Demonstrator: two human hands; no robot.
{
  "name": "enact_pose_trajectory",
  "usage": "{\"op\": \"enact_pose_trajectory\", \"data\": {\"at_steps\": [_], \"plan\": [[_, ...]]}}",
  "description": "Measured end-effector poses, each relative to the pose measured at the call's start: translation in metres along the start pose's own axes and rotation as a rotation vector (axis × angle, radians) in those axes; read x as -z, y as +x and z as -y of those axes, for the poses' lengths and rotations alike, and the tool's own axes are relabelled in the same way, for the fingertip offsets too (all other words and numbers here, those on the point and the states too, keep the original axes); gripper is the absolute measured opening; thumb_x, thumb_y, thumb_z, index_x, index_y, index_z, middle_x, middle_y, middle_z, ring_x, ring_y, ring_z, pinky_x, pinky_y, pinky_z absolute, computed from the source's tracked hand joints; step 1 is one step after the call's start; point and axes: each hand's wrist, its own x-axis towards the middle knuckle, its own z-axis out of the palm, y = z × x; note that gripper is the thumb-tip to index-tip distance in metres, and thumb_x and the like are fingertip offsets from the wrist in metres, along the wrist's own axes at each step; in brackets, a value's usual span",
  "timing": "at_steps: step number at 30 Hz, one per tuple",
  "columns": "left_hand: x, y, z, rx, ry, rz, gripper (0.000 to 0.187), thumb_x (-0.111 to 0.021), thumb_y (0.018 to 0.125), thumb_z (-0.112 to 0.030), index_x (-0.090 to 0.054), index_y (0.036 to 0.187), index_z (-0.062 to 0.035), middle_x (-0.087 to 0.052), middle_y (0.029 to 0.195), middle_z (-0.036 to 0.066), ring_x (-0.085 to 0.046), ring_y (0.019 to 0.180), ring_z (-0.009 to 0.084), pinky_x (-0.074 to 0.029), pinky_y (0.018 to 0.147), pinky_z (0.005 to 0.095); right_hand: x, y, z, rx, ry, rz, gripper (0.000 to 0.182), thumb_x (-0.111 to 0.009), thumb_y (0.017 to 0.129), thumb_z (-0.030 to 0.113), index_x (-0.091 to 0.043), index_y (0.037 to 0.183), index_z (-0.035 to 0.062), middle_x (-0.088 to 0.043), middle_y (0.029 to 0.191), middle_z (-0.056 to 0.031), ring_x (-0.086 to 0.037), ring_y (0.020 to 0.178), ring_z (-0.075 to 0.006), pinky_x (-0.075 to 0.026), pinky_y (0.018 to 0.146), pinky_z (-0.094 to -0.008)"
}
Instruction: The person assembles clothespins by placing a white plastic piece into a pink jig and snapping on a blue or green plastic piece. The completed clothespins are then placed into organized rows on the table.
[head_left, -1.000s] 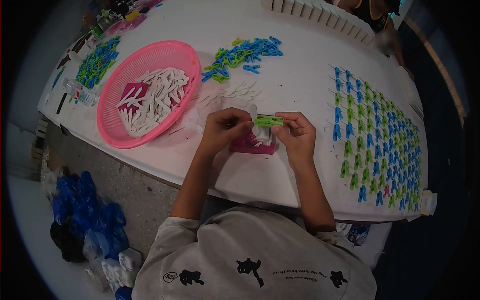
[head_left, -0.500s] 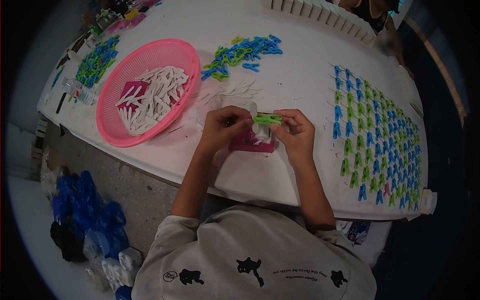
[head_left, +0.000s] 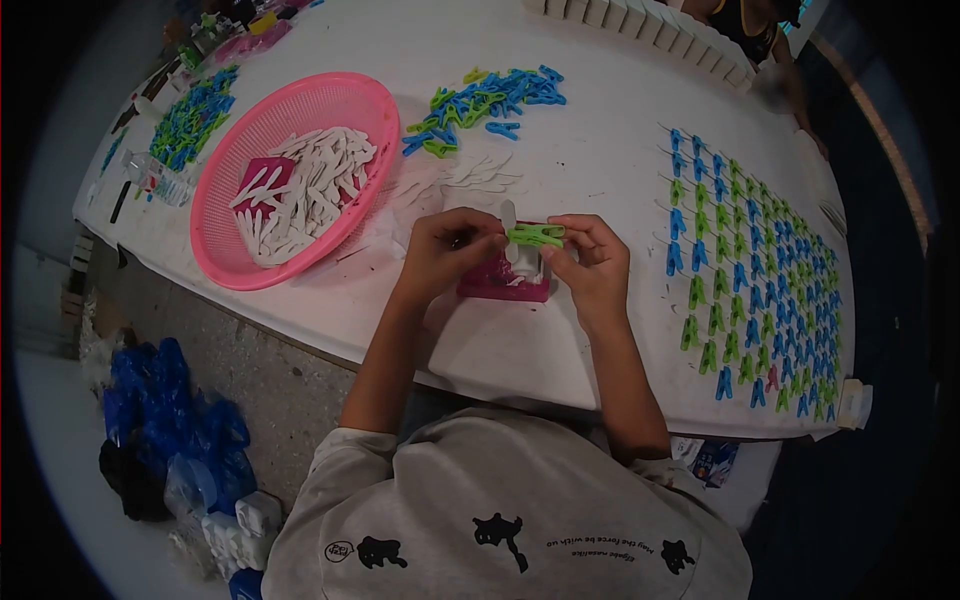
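A green clothespin (head_left: 537, 235) lies crosswise between my two hands, over a magenta block (head_left: 505, 290) with a white part (head_left: 526, 266) on it. My right hand (head_left: 597, 262) pinches the clothespin's right end between thumb and fingers. At its left end, a pale flat stick (head_left: 508, 214) with a rounded tip stands upright against the jaws. My left hand (head_left: 450, 250) is closed, thumb and fingertips pressed on this stick beside the clothespin. Several loose white sticks (head_left: 485, 175) lie on the table beyond my left hand.
To the left stands a pink basket (head_left: 215, 215) of white sticks. Blue and green clothespins are heaped behind (head_left: 485, 105) and at far left (head_left: 195, 120). Rows of clothespins with sticks (head_left: 745, 275) cover the table's right side. A person (head_left: 745, 25) sits at the far right.
The clothespin between my hands has tilted slightly and its handles show a little more apart. Both hands stay almost in place.
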Motion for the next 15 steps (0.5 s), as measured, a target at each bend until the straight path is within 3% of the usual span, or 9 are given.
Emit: {"op": "enact_pose_trajectory", "data": {"at_steps": [10, 13, 15], "plan": [[-0.0004, -0.001, -0.0032, 0.006, -0.004, 0.004, 0.012, -0.073, 0.087, 0.001, -0.07, 0.098, 0.0017, -0.07, 0.087, 0.003, -0.061, 0.078, 0.0057, -0.049, 0.069, 0.0202, -0.0035, -0.0013, 0.0081, -0.128, 0.049, -0.012, 0.035, -0.075, 0.079, -0.005, -0.064, 0.112, -0.0022, -0.069, 0.1, -0.0075, -0.058, 0.092, -0.0108, -0.049, 0.08, -0.0235], [0.0007, -0.0002, -0.0016, -0.005, -0.027, 0.018, 0.012, -0.073, 0.087, 0.001, -0.07, 0.099, 0.0016, -0.068, 0.085, 0.002, -0.06, 0.076, 0.005, -0.048, 0.067, 0.0199, -0.001, -0.0006, 0.0011, -0.054, -0.002, 0.013, 0.031, -0.068, 0.083, -0.007, -0.063, 0.113, 0.0006, -0.069, 0.102, -0.0076, -0.06, 0.089, -0.0087, -0.047, 0.075, -0.0196], [0.0001, -0.0001, -0.0014, -0.005, -0.029, 0.014, 0.012, -0.073, 0.087, 0.001, -0.069, 0.099, 0.0016, -0.068, 0.085, 0.001, -0.059, 0.076, 0.0049, -0.048, 0.067, 0.02, -0.0026, -0.0008, 0.0037, -0.083, 0.029, 0.004, 0.033, -0.071, 0.081, -0.006, -0.063, 0.113, 0.0, -0.069, 0.101, -0.0068, -0.058, 0.091, -0.0093, -0.047, 0.076, -0.0212]]}}
